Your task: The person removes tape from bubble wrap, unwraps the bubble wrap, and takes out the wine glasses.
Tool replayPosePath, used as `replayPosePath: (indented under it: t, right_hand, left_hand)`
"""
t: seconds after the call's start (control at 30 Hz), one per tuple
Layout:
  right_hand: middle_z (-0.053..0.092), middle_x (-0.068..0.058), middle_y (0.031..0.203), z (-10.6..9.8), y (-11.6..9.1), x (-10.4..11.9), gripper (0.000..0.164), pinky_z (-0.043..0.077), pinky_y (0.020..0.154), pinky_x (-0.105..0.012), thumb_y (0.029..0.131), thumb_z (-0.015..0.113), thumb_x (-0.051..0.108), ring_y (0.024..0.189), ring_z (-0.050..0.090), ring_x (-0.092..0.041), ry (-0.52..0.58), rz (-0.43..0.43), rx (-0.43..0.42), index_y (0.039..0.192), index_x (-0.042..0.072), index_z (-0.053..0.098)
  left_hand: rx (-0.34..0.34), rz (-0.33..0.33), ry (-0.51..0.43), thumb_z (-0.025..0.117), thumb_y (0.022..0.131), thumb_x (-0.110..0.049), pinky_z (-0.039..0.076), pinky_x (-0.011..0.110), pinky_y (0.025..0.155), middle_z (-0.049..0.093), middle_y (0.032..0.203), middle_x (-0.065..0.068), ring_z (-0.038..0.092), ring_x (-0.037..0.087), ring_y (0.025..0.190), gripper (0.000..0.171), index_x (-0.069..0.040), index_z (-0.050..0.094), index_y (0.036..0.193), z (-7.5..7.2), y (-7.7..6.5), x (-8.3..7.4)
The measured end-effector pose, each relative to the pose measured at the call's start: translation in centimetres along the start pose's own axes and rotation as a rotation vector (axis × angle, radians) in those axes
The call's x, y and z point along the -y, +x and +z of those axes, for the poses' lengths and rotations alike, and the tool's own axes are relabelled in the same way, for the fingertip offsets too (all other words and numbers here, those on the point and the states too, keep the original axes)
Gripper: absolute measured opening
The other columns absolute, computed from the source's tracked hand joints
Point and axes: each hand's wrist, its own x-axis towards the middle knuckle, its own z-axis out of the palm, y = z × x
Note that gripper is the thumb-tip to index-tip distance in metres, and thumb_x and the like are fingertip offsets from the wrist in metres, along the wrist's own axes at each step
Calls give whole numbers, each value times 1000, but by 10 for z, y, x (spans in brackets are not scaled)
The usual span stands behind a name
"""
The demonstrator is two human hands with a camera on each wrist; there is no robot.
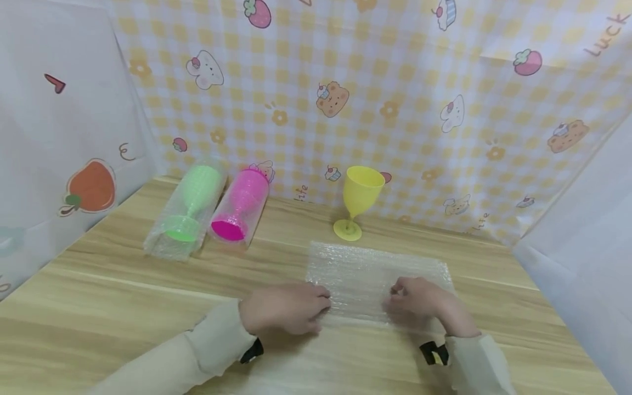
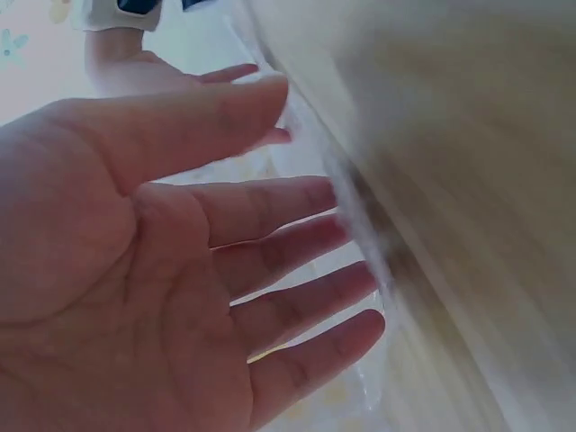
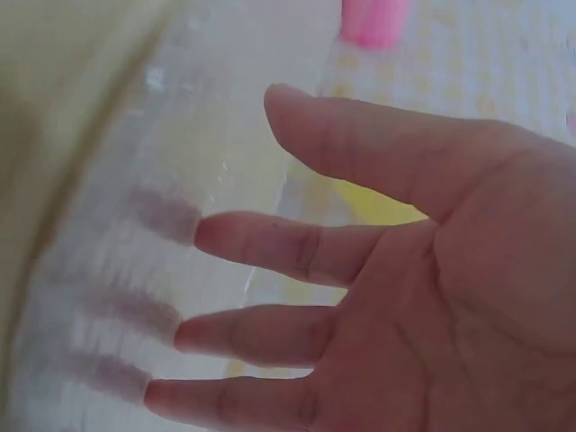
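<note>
Wrap is lying before the goblet; I am seeing left hand and right hand touching it, fingers straight, thumbs standing wide.

Wood-grain surface, goblets along its far edge

Near the far left corner, a green goblet in clear wrap lies with its foot toward the near edge. Beside it lies a pink goblet, similarly wrapped. Farther right, close to the far edge, a yellow goblet stands upright. Nearer the front edge spreads a clear plastic sheet.
</note>
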Motion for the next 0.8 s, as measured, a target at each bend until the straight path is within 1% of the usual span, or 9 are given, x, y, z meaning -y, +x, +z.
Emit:
replayPosePath:
  t: [0.07, 0.13, 0.23, 0.33, 0.43, 0.53, 0.63, 0.7, 0.8]
  right_hand:
    - [64, -19, 108, -5, 1, -11, 36, 49, 79, -48, 89, 59, 33, 97, 60, -35, 2, 14, 3, 106, 2, 62]
    - [65, -18, 106, -10, 1, -22, 34, 50, 75, -46, 90, 57, 34, 95, 60, -33, -1, 41, -3, 102, 3, 63]
    - [64, -17, 103, -15, -1, -37, 35, 49, 71, -43, 91, 55, 35, 92, 59, -32, 16, 92, -1, 100, 2, 62]
    - [63, -20, 104, -19, -1, -50, 39, 49, 74, -47, 92, 54, 36, 94, 59, -36, 15, 118, 1, 102, -2, 59]
    - [62, -24, 105, -21, -1, -59, 44, 48, 78, -50, 92, 53, 36, 95, 58, -39, 9, 150, 1, 103, -7, 55]
    - [60, -29, 102, -22, 0, -65, 49, 48, 77, -49, 92, 51, 34, 92, 57, -38, 7, 198, -16, 103, -13, 51]
    - [56, -35, 105, -22, 2, -66, 52, 47, 80, -50, 93, 50, 32, 95, 56, -44, -24, 215, -33, 105, -18, 49]
    - [53, -39, 110, -21, 2, -64, 55, 46, 84, -53, 93, 49, 32, 101, 53, -49, -32, 210, -41, 109, -20, 47]
    - [49, -41, 118, -20, 3, -56, 59, 43, 89, -56, 94, 49, 33, 108, 48, -54, -45, 181, -49, 117, -21, 44]
  left_hand:
    - [5, 15, 35, 61, 88, -33, 38, 28, 105, 52, 133, 2, 50, 17, 121, 43, -11, 57, 124, -1, 11, -6]
    - [5, 22, 69, 60, 88, -31, 38, 26, 104, 52, 133, 0, 50, 16, 121, 41, -13, 57, 124, 1, 23, -11]
    - [12, -2, 83, 59, 88, -30, 35, 24, 106, 48, 137, -2, 46, 15, 126, 43, -14, 53, 128, 3, 40, -20]
    - [6, -24, 104, 59, 89, -31, 35, 23, 106, 49, 134, -4, 47, 13, 124, 42, -14, 54, 127, 2, 56, -29]
    - [-14, -24, 126, 58, 90, -30, 38, 21, 102, 54, 126, -4, 51, 11, 117, 36, -13, 56, 122, -1, 70, -36]
    - [-15, -15, 114, 57, 91, -26, 41, 20, 98, 56, 118, -5, 54, 9, 110, 28, -13, 59, 116, -4, 84, -40]
    - [-14, -27, 78, 55, 91, -22, 43, 22, 95, 57, 116, -6, 54, 9, 109, 24, -15, 61, 113, -6, 100, -42]
    - [-13, -48, 64, 53, 92, -20, 42, 25, 97, 56, 121, -8, 53, 9, 114, 26, -17, 61, 116, -6, 110, -43]
    - [-9, -91, 20, 49, 92, -19, 37, 31, 105, 48, 136, -12, 44, 10, 127, 34, -22, 57, 126, -6, 123, -45]
